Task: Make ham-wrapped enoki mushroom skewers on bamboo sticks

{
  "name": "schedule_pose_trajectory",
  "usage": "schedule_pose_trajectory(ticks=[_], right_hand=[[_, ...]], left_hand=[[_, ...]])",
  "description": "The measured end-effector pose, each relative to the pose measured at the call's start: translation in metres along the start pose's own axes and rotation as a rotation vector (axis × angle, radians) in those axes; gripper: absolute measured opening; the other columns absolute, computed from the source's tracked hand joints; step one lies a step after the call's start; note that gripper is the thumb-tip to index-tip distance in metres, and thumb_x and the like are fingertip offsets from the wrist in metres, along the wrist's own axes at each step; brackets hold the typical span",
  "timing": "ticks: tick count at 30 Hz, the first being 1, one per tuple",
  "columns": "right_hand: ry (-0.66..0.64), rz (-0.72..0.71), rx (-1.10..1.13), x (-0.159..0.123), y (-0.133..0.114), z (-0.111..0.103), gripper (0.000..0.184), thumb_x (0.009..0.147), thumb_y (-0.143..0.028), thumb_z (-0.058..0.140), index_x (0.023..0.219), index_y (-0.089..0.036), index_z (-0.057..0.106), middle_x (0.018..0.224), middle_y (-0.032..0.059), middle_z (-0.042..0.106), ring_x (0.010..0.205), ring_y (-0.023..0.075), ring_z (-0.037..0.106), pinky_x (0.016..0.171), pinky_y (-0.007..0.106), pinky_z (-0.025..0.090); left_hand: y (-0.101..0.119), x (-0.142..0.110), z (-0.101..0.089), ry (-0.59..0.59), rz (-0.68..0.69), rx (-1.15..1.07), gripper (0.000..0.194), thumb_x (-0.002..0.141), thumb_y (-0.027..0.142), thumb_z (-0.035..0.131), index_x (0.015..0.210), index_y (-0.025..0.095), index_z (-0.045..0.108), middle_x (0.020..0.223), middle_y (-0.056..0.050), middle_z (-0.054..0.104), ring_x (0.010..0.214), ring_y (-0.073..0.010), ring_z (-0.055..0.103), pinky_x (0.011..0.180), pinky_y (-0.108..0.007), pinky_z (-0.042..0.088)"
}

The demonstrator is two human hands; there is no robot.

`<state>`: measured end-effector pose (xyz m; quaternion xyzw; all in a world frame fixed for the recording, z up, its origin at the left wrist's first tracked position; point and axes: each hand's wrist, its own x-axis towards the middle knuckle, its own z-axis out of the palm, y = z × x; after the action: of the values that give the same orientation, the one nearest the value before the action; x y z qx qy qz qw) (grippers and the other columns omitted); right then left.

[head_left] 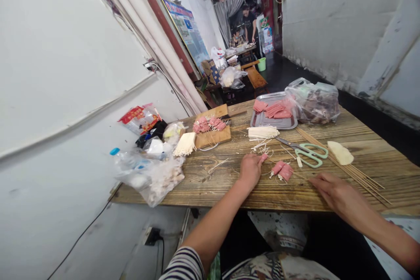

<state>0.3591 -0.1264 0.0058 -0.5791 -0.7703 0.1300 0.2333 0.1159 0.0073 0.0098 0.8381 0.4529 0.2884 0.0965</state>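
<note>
My left hand (250,169) is closed at the table's front middle, its fingertips pinching a small pink meat roll (264,157). To its right lie meat-wrapped mushroom rolls (282,170) on a thin bamboo skewer (299,176). The skewer's other end runs to the fingers of my right hand (334,192), which are closed on it. Green-handled scissors (311,154) rest just beyond, and a bundle of enoki mushrooms (263,132) sits behind my left hand. Pink meat slices (277,109) fill part of a metal tray (290,125) farther back.
Loose bamboo skewers (364,177) and a pale chunk (340,153) lie at right. A filled plastic bag (316,101) stands beside the tray. Finished skewers (210,124) rest on a wooden board (213,137); enoki (185,144) and bags (157,175) crowd the left. Two people (250,24) are far back.
</note>
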Motion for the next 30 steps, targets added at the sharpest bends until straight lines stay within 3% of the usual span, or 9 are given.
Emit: schedule_pose_trajectory(ticks=[15,30], right_hand=[[0.104,-0.043,0.022,0.003,-0.001,0.002,0.022,0.089,-0.023,0.041,0.083,-0.023,0.062,0.073,0.0035,0.055,0.063,0.0158,0.054,0.055,0.028,0.039],[0.106,-0.084,0.031,0.008,0.010,0.013,0.026,0.094,-0.027,0.040,0.089,-0.022,0.065,0.072,0.0036,0.056,0.066,0.0154,0.054,0.058,0.028,0.038]], left_hand=[[-0.002,0.003,-0.002,-0.043,-0.018,-0.023,0.041,0.096,0.036,0.049,0.069,0.017,0.074,0.068,-0.005,0.066,0.064,-0.0145,0.055,0.065,-0.026,0.039],[-0.002,0.005,-0.004,-0.074,0.002,-0.015,0.036,0.096,0.031,0.050,0.076,0.017,0.076,0.075,-0.007,0.071,0.070,-0.0158,0.060,0.069,-0.026,0.044]])
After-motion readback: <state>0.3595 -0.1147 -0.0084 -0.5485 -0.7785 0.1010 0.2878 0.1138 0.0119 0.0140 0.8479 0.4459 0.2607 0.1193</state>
